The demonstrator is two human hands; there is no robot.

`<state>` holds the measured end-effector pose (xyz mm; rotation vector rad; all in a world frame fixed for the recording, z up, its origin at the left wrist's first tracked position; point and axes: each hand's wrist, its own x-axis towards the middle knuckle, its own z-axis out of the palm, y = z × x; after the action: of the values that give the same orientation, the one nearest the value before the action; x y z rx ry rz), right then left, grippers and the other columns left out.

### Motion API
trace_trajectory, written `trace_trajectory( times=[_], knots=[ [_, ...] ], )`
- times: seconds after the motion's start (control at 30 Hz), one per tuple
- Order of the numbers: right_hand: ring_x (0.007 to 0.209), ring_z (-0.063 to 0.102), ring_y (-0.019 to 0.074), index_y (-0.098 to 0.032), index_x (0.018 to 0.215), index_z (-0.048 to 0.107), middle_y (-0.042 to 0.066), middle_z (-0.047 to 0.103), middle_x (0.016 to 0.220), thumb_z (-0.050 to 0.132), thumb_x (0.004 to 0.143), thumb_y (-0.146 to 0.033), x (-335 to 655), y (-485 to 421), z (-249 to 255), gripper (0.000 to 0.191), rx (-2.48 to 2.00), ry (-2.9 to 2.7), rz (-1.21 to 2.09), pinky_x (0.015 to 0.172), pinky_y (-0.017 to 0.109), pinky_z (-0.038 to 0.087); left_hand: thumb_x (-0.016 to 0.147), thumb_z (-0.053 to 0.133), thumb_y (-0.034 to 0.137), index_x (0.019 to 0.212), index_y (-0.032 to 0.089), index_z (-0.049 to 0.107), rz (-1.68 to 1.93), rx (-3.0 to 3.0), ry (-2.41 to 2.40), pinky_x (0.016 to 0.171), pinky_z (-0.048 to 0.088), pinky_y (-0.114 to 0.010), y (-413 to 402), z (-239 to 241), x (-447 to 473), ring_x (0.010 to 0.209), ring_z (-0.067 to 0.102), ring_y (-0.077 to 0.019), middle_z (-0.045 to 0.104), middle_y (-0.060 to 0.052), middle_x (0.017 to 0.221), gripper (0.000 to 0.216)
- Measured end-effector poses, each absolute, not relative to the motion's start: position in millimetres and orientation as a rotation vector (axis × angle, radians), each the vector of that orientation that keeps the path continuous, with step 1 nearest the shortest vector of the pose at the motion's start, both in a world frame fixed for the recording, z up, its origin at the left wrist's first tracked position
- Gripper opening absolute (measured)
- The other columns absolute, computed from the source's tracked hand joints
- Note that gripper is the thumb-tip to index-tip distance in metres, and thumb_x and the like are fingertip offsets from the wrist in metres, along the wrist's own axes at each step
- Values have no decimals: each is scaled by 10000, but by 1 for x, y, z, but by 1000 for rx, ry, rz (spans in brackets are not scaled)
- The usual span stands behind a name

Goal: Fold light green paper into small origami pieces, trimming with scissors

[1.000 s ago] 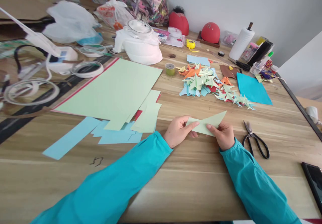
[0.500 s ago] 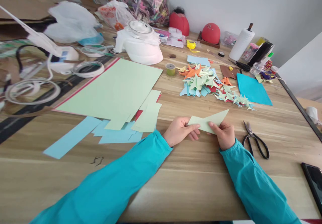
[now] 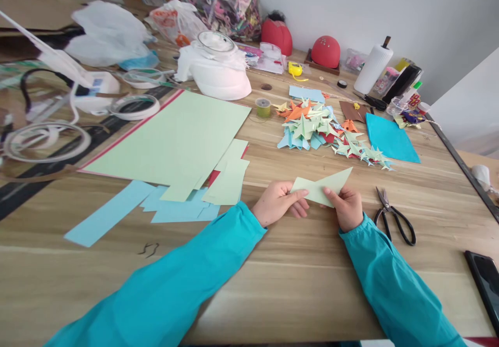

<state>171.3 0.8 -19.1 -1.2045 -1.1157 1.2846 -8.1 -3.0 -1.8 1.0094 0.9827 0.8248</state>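
Observation:
Between my hands is a pale green piece of folded paper (image 3: 317, 190), with one pointed end rising toward the upper right. My left hand (image 3: 276, 203) pinches its left end, thumb on top. My right hand (image 3: 343, 206) grips it near the lower middle, also thumb on top. Just right of that hand, black-handled scissors (image 3: 390, 216) lie on the table. Beyond the paper is a heap of folded paper stars (image 3: 310, 123) in green, blue, orange and red. Pale green strips (image 3: 228, 183) and blue strips (image 3: 111, 211) lie to the left.
A large pale green sheet (image 3: 167, 139) covers the table's left middle. Behind it sit a white cloth bundle (image 3: 220, 71) and tape rolls (image 3: 134, 106). A turquoise sheet (image 3: 393, 138) lies at the right, and a phone (image 3: 485, 282) rests by the right edge.
Both hands keep their hold on the green paper, almost unmoved. The whole view has shifted very slightly.

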Motion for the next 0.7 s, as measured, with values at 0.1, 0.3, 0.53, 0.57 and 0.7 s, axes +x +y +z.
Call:
trace_trajectory(
  times=[0.1, 0.3, 0.53, 0.57, 0.7],
  knots=[
    [595, 646, 193, -171, 729, 717, 21, 716, 684, 770, 601, -397, 172, 1, -21, 266, -1207, -1109, 1283, 464, 299, 566, 746, 651, 374, 684, 86, 611, 820, 1016, 975, 457, 532, -230, -3, -2, -8, 508, 653, -161, 670, -62, 585, 297],
    [562, 638, 184, -169, 722, 724, 26, 717, 671, 775, 596, -379, 172, 2, -19, 250, -1196, -1138, 1289, 452, 285, 548, 686, 711, 347, 775, 87, 646, 885, 1045, 1032, 511, 553, -242, -5, 3, -6, 543, 657, -155, 693, -59, 636, 282],
    [609, 650, 188, -193, 727, 736, 25, 735, 728, 767, 614, -351, 170, 0, -14, 196, -1167, -1256, 1269, 536, 291, 538, 755, 644, 338, 759, 85, 659, 853, 1081, 1018, 503, 547, -237, -5, 2, -6, 533, 656, -158, 673, -48, 572, 253],
    [624, 654, 192, -196, 726, 737, 25, 736, 734, 767, 614, -351, 170, 0, -13, 193, -1170, -1262, 1257, 551, 294, 537, 765, 634, 335, 770, 87, 658, 849, 1080, 1007, 502, 547, -238, -5, 2, -6, 537, 659, -160, 673, -47, 573, 250],
    [651, 656, 198, -197, 730, 735, 29, 738, 750, 772, 600, -370, 170, 1, -12, 220, -1164, -1269, 1268, 594, 303, 532, 770, 626, 331, 770, 91, 653, 848, 1088, 982, 505, 547, -237, -4, -1, -6, 545, 662, -160, 674, -44, 583, 242]
  ],
)
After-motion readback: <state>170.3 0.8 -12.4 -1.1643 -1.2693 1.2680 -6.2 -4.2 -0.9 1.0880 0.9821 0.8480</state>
